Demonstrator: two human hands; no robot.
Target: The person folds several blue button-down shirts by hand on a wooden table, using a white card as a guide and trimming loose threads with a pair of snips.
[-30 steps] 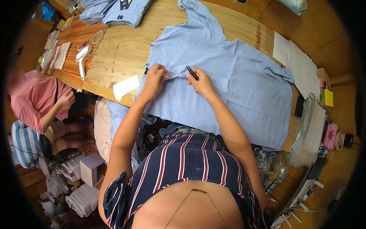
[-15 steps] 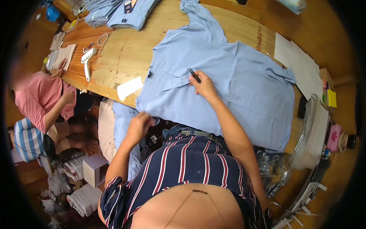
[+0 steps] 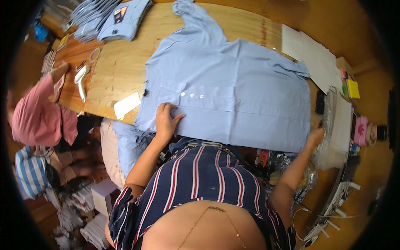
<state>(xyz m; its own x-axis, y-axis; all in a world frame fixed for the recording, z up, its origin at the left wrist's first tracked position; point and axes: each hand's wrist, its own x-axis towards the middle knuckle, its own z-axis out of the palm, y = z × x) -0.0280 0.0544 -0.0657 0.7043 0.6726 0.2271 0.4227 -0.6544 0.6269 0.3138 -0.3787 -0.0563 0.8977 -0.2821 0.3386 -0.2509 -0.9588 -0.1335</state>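
Observation:
A light blue shirt (image 3: 258, 100) lies spread on the wooden table, with a short placket and several white buttons facing up. A white paper tag (image 3: 127, 105) hangs by a string at its neck end. My left hand (image 3: 165, 125) rests on the shirt's near side below the buttons, its thumb apart from its fingers. Beyond the shirt's right end, my right hand (image 3: 315, 137) is closed beside clear plastic bags (image 3: 329, 141). What it holds, if anything, I cannot make out. No pen shows in view.
Folded blue shirts (image 3: 125, 18) are stacked at the far left. A white lint roller (image 3: 81, 81) lies near a tape ring (image 3: 95, 54). White sheets (image 3: 310, 56) and a black object (image 3: 320, 102) line the right side. A person in pink (image 3: 43, 112) is at the left.
My right hand has left the placket with the pen and swung right to the plastic bags. My left hand has come up from the table edge onto the shirt. The placket now lies flatter.

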